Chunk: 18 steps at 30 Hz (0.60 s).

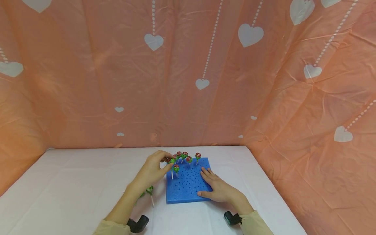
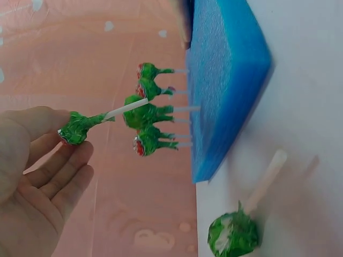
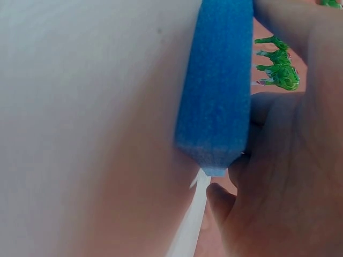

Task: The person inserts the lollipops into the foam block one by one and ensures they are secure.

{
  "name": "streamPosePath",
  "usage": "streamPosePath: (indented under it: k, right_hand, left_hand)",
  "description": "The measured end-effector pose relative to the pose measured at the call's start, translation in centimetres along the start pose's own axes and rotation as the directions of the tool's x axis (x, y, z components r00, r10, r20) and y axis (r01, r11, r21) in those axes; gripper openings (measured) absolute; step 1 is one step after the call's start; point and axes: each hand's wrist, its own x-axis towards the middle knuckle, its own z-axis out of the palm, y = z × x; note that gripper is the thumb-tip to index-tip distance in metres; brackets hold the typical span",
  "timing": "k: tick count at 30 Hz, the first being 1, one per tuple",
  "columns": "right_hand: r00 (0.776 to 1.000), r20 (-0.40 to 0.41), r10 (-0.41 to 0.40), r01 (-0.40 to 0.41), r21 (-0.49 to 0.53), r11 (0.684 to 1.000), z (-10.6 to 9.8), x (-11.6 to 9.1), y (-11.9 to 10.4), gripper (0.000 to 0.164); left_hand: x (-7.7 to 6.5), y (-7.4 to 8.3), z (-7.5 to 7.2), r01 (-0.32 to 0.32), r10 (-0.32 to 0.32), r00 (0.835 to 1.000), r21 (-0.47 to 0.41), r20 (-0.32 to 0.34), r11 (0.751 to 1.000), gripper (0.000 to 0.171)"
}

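Between thumb and fingers, my left hand [image 1: 153, 167] pinches a lollipop [image 2: 78, 128] by its green-and-red wrapped head. Its white stick is bare, apart from the blue foam block [image 1: 188, 195] and above its left part in the head view. Small holes dot the block's top. Several wrapped lollipops [image 1: 198, 156] stand in it, mostly along the far edge, sticks down. My right hand [image 1: 218, 188] rests on the block's right side with fingers extended; in the right wrist view it lies along the block's side wall [image 3: 218, 80].
Loose lollipops lie on the white table [image 1: 73, 182] left of the block, one lollipop [image 1: 149, 190] in plain sight and another partly behind my left forearm. An orange curtain [image 1: 176, 98] with pale hearts hangs behind and at the sides.
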Motion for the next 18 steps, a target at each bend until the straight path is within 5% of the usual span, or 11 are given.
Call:
streamPosePath:
  k: [5,18]
  right_hand:
    - [1.0,0.004,0.005,-0.005,0.005,1.0,0.0,0.0,0.0,0.093]
    - [1.0,-0.003,-0.007,0.007,0.002,1.0,0.1,0.1,0.1,0.093]
  left_hand:
    - [0.2,0.2,0.6,-0.037,0.037,0.999,-0.011,-0.012,0.999,0.026]
    - [1.1,1.0,2.3,-0.016,0.015,1.0,-0.068,-0.014,0.998,0.024]
